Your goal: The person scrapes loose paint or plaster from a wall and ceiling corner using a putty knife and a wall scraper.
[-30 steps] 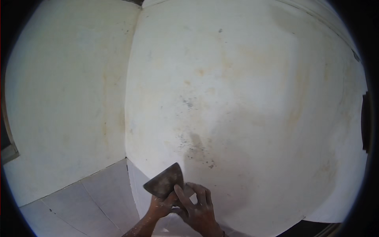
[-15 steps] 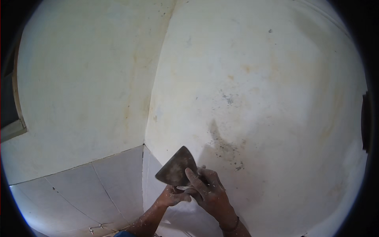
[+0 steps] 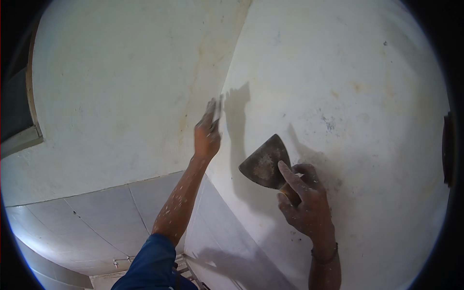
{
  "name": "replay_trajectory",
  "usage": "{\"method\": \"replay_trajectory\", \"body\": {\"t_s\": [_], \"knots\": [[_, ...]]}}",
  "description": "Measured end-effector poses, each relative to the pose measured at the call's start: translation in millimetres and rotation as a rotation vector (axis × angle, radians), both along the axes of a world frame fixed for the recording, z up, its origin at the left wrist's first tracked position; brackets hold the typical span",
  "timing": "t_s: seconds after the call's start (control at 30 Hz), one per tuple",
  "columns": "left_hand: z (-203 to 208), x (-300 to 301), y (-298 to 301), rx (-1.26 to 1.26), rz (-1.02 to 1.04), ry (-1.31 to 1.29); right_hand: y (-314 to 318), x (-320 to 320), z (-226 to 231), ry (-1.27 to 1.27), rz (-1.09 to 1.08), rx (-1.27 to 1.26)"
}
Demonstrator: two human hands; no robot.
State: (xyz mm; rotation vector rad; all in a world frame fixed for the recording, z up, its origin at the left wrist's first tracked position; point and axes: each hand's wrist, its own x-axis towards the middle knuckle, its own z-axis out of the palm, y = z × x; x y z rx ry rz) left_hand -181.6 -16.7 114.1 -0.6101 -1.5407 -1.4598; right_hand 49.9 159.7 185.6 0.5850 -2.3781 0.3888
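My right hand (image 3: 309,205) is closed round the short handle of a wide putty knife (image 3: 265,163), index finger stretched along the blade. Its dark, dusty metal blade points up and left, apart from the wall. Further up and left, my left hand (image 3: 208,135) reaches to the wall corner, fingers pointing up. A thin, pale flat piece (image 3: 217,110) with a dark edge shows along those fingers; I cannot tell what it is. White dust and specks cover both hands and the left forearm.
The off-white right wall (image 3: 299,72) has dark scuffs and yellowish stains. It meets the left wall (image 3: 121,87) at a corner. Pale tiles (image 3: 101,217) line the lower walls, with a small tap (image 3: 116,263) on them. A framed window (image 3: 21,116) is at far left.
My hands have parted. The left has risen up and forward to the wall corner, while the right has moved up and right with the putty knife. The view has shifted somewhat.
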Motion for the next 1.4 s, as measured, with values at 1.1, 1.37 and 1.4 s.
{"method": "replay_trajectory", "body": {"t_s": [1.1, 1.37, 1.4], "knots": [[260.3, 84.7, 131.8, -0.125, 0.063, 0.439, 66.5, 119.7, 29.5, 0.369, -0.185, 0.060], [170.6, 99.2, 134.7, -0.541, 0.352, 0.669, 64.0, 122.3, 86.9, 0.561, -0.335, 0.098], [197.3, 104.5, 127.5, -0.435, 0.256, 0.553, 60.9, 129.1, 95.3, 0.506, -0.321, 0.114]]}}
